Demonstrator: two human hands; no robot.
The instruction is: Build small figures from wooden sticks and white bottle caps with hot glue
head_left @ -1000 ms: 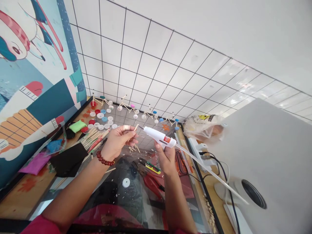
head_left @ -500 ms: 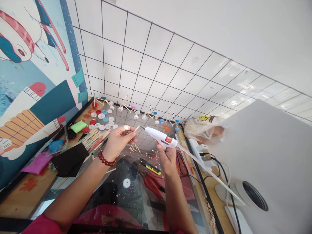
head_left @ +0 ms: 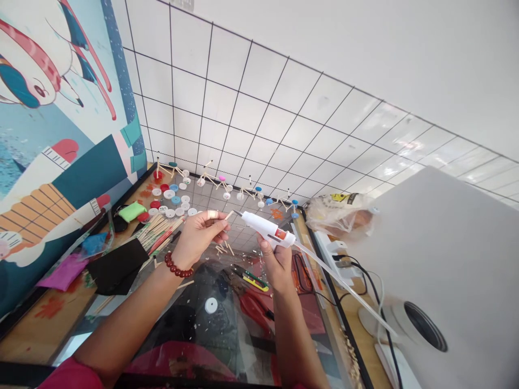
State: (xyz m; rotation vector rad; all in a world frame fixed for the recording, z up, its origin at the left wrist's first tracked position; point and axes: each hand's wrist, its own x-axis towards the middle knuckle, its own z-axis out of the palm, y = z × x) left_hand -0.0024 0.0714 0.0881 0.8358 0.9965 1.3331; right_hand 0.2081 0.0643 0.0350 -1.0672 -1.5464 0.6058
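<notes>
Between thumb and fingers my left hand (head_left: 205,232) pinches a short wooden stick (head_left: 229,215), its tip pointing up and right. My right hand (head_left: 276,262) is wrapped round the handle of a white hot glue gun (head_left: 263,227) with a long glue stick (head_left: 344,282) running out of its back. The gun's nozzle lies right at the stick's end; whether they touch I cannot tell. Below my hands, a few cut stick pieces (head_left: 225,248) lie on the glass tabletop. A white round cap (head_left: 211,305) lies nearer to me.
Bottle caps (head_left: 175,200) and wooden sticks (head_left: 156,232) lie at the left. Small stick-and-cap models (head_left: 245,192) line the back edge. Red-handled pliers (head_left: 253,309) and a yellow cutter (head_left: 255,282) lie in the middle. A power strip (head_left: 334,248) with cables is at right.
Almost nothing differs. Both hands keep their grips, with the stick and the glue gun nozzle still close together; the view has shifted very slightly.
</notes>
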